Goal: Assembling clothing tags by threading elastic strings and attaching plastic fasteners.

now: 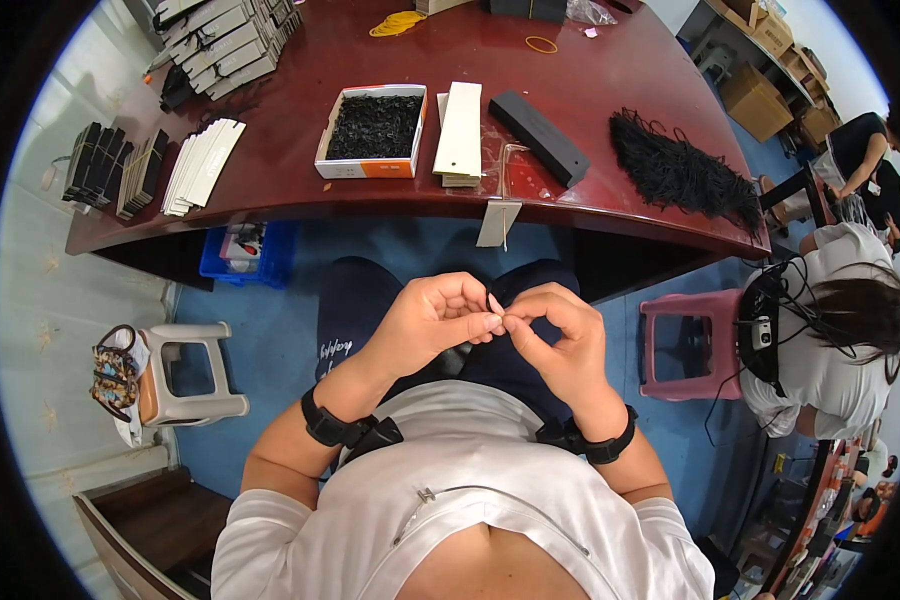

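Cord (pixel 489 297), black and mostly hidden, seems pinched in the left hand (pixel 432 317) over the lap (pixel 354 303); the right hand (pixel 567 337) meets it with narrowed fingertips, their hold unclear to me. Light, close pinches and good sight should suit fiddly work.

both hands (pixel 435 312) (pixel 568 335) in close pinch

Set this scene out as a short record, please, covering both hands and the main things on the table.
Left: left hand, apparently pinching a thin dark strand
Right: right hand, pinched, fingertips meeting the left's; any held item unclear
Table: dark red
Table middle: white-and-orange box of black strands, pale strips, black bar
Table right: black cord heap
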A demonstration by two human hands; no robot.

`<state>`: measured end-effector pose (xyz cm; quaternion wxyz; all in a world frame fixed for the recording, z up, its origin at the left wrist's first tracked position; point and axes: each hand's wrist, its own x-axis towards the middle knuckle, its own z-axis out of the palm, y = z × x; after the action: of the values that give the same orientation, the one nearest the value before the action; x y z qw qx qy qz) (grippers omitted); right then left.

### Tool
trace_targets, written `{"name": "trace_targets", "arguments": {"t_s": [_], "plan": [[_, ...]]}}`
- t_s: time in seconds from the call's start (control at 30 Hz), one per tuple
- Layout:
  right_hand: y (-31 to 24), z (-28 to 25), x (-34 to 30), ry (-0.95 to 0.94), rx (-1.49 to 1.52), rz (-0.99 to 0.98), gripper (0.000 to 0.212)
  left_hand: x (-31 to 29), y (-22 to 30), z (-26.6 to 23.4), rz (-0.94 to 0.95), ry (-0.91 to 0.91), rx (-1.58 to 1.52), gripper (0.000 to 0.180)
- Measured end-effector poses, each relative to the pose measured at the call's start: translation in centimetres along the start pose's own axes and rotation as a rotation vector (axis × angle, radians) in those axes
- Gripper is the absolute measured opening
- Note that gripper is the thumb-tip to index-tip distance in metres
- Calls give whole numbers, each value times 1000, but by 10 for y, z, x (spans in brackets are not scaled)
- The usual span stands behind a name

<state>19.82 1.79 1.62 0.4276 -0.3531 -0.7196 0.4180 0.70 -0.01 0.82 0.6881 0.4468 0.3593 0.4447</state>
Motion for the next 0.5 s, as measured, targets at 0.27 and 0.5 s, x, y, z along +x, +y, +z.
{"name": "trace_targets", "arguments": {"t_s": [0.27,0.5], "plan": [[3,5,0,122,-569,-531,23,7,-16,-6,20,1,-232,5],[3,6,6,146,-632,-600,25,11,-26,-2,31,34,-415,11]]}}
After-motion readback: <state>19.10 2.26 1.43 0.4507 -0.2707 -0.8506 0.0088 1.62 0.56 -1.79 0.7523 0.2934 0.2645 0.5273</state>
